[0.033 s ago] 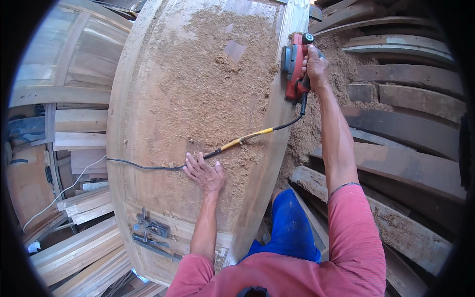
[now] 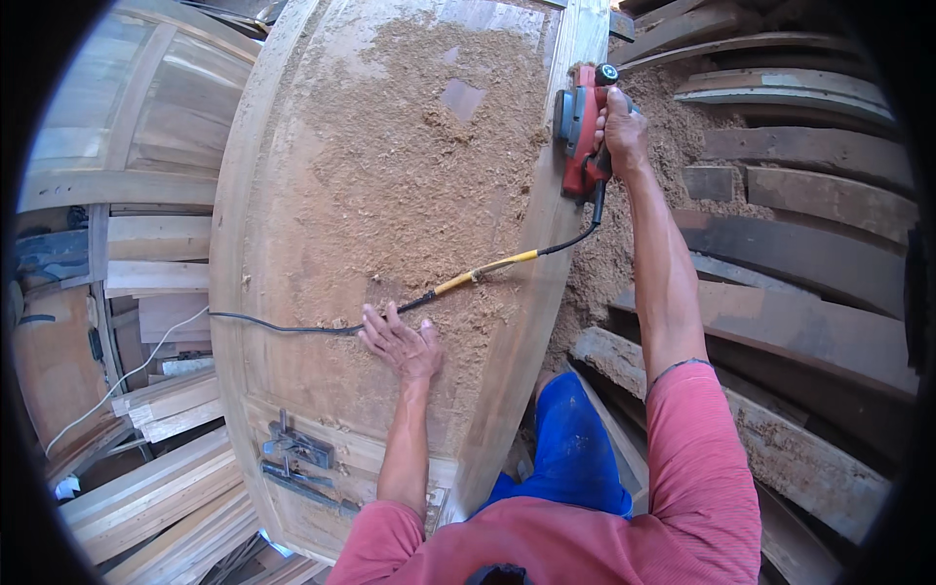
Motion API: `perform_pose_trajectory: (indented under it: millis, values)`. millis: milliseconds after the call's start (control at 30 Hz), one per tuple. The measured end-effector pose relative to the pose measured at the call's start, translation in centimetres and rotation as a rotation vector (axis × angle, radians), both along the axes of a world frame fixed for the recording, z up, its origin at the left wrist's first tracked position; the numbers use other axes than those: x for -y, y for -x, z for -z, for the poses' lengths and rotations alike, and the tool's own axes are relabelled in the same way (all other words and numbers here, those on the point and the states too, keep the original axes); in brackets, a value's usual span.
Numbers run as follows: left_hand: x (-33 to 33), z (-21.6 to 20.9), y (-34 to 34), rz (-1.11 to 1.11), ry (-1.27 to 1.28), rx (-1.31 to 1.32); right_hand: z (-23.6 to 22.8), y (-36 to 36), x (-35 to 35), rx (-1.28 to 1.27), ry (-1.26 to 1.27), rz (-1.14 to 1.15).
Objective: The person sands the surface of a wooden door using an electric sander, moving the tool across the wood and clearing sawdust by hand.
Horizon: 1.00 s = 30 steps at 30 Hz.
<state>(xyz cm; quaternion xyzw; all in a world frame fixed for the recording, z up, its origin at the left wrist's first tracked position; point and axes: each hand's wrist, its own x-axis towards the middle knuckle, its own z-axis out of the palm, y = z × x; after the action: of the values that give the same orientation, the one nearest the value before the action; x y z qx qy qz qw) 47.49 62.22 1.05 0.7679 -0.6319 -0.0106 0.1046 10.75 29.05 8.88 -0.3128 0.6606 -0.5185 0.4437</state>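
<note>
My right hand (image 2: 621,132) is wrapped round the rear handle of a red and grey electric planer (image 2: 582,127), which rests on the right-hand edge rail of a wooden door panel (image 2: 526,283). From the planer a black cord (image 2: 283,326), partly sleeved in yellow, runs left across the panel. Beside that cord lies my left hand (image 2: 402,346), fingers spread flat on the shaving-strewn wood with nothing held. Wood shavings (image 2: 409,185) cover most of the panel's middle.
A hand plane (image 2: 297,448) and other dark tools sit on the panel's near left. Stacked boards (image 2: 166,468) fill the left side. Dark planks (image 2: 799,253) lie along the right, with shavings heaped between them and the panel. Another panelled door (image 2: 166,107) stands at far left.
My left hand has shifted very slightly to the left. The planer and my right hand look the same.
</note>
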Motion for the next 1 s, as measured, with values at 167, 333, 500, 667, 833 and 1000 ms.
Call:
perform_pose_trajectory:
  millis: [167, 333, 500, 667, 833, 1000]
  values:
    - [0.0, 0.9, 0.4, -0.27, 0.036, -0.054, -0.4, 0.8, 1.9, -0.005, -0.003, 0.013]
    - [-0.3, 1.3, -0.4, -0.293, -0.045, -0.008, -1.3, 0.2, 2.5, 0.004, -0.05, -0.009]
    - [0.0, 0.6, -0.3, -0.287, -0.119, 0.034, -1.3, 0.4, 2.1, 0.023, -0.076, -0.008]
    - [0.2, 0.1, -0.4, -0.289, -0.159, 0.013, -0.5, 0.6, 2.2, 0.04, -0.05, -0.023]
    - [0.6, -0.4, -0.4, -0.284, -0.156, 0.008, -0.5, 0.4, 2.7, 0.026, -0.062, -0.027]
    - [0.6, -0.4, -0.3, -0.295, -0.138, 0.013, -1.1, 0.4, 3.2, -0.008, -0.062, -0.01]
